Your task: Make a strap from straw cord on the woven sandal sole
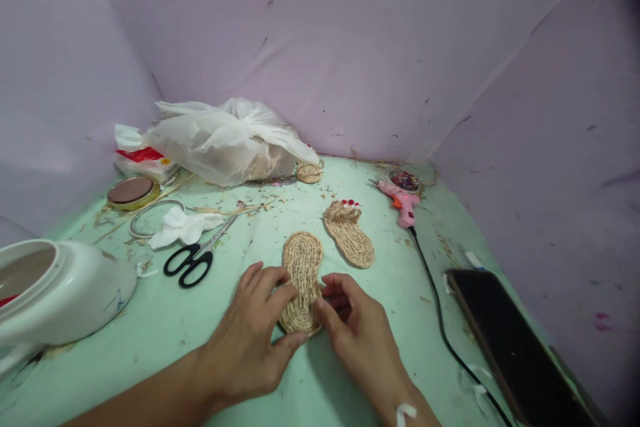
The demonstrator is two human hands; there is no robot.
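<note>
- Currently, the coiled straw sole (303, 263) lies on the surface (255, 240).
- Left hand (257, 323): fingers spread over the sole's left edge.
- Right hand (364, 327): fingers parted, beside the sole's right edge.
- Scissors (204, 253): left of the sole.

Through my remote feed I see a rough straw-rope sole (303, 259) at six o'clock, smooth plastic glue gun (405, 203) at three.

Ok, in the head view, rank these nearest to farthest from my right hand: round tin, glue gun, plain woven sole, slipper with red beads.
1. Plain woven sole: right at your right hand, on its left.
2. Slipper with red beads: just ahead.
3. Glue gun: farther, ahead right.
4. Round tin: far left.
</note>
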